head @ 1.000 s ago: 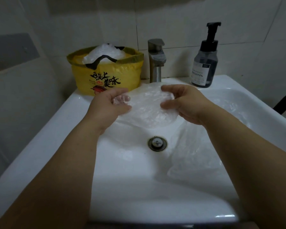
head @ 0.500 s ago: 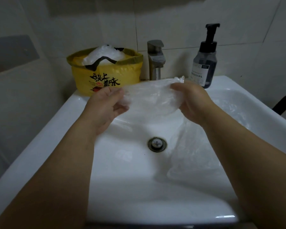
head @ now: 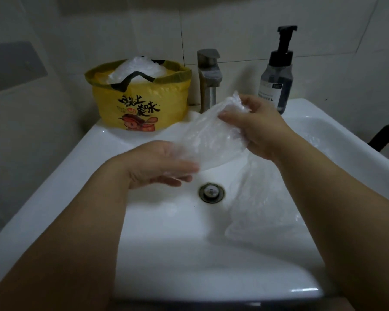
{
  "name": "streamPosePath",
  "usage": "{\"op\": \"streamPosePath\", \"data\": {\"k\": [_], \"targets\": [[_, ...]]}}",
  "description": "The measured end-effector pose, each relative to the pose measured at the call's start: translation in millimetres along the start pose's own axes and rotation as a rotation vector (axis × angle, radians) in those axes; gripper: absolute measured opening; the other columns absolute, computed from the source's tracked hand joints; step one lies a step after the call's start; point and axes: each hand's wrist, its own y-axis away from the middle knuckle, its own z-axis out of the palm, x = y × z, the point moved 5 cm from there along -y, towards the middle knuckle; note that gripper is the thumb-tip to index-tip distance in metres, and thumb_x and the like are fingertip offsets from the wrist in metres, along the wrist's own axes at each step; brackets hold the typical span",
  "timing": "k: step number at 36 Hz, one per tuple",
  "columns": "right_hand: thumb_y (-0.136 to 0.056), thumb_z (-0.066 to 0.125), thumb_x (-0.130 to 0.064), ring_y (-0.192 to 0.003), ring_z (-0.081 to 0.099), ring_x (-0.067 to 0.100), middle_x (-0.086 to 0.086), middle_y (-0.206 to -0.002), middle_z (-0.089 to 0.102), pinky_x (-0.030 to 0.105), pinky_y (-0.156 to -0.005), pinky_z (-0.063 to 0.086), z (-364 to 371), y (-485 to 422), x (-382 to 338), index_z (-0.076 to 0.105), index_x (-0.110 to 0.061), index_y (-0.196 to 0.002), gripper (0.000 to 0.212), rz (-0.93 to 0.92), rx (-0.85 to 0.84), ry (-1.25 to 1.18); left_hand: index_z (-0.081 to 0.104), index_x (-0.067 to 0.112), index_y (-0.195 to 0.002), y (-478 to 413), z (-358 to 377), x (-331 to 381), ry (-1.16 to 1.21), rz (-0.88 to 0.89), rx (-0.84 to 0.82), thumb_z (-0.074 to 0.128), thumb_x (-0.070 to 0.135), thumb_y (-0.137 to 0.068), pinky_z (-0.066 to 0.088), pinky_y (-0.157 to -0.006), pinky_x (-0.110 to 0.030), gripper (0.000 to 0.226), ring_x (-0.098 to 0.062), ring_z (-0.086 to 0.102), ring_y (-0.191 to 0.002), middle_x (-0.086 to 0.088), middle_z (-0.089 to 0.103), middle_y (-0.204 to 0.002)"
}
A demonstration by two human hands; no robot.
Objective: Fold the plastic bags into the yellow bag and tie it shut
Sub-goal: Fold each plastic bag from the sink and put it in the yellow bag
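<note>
Right hand point(head: 256, 126) is up over the back of the sink point(head: 144, 243), grip clenched on a clear bag point(head: 209, 140). Fingers and thumb curl round the bunched top end, which pokes out above the knuckles. From there the bag hangs slanting down and to the left, held in the air above the basin.

Left hand point(head: 160, 162) sits lower, nearer me than the yellow bag point(head: 142, 102) and just left of the drain point(head: 211, 193). Its grip is released, fingers straight and pointing right, with the clear bag's low end against them (that hand is smeared, so I can't tell whether the film lies over or under the fingers).

I see a second clear bag point(head: 263, 205) lying crumpled in the right half of the basin, just beside the drain and partly under the right forearm.

The yellow bag stands upright on the back left corner of the sink, against the tiled wall point(head: 245, 30). Its mouth is open and untied, the edge rolled down, with black characters and a cartoon on the front. It is heaped with white plastic point(head: 137, 68) that rises above the rolled edge, and a black handle point(head: 133, 79) loops across the front of the heap.

A metal tap point(head: 208, 79) stands just right of the yellow bag. A dark soap bottle point(head: 276, 79) with a black pump stands at the back right, just behind the right hand.
</note>
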Motion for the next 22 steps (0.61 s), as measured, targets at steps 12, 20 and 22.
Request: {"op": "streamPosePath", "data": {"k": [12,20,22], "targets": [[-0.070,0.063,-0.061,-0.115,0.058,0.026,0.012,-0.125,0.063,0.039,-0.102,0.041,55.6,11.7,47.1,0.054,-0.004,-0.130,0.083,0.349,-0.404,-0.149,0.070,0.010,-0.098,-10.6,19.0,11.7,0.219,0.116,0.185,0.073,0.005,-0.081,0.047,-0.050,-0.013,0.018,-0.002,0.064,-0.060,0.004,0.070,-0.071],[-0.086,0.066,-0.016,-0.088,0.065,0.025,0.011,-0.091,0.067,0.032,-0.076,0.052,43.5,-1.4,37.2,0.060,-0.002,-0.108,0.027,0.131,-0.256,-0.135,0.068,0.010,-0.099,-8.5,17.3,15.1,0.284,0.112,0.074,0.070,0.027,-0.077,0.053,-0.061,-0.018,0.028,-0.009,0.069,-0.078,-0.002,0.073,-0.084],[-0.082,0.069,-0.025,-0.096,0.065,0.029,0.016,-0.101,0.067,0.034,-0.082,0.052,49.1,3.0,35.8,0.057,0.004,-0.118,0.048,0.152,-0.330,-0.139,0.069,0.005,-0.101,-9.1,17.7,16.7,0.272,0.127,0.103,0.063,0.011,-0.089,0.050,-0.057,-0.017,0.014,-0.007,0.067,-0.070,-0.005,0.070,-0.080]]}}
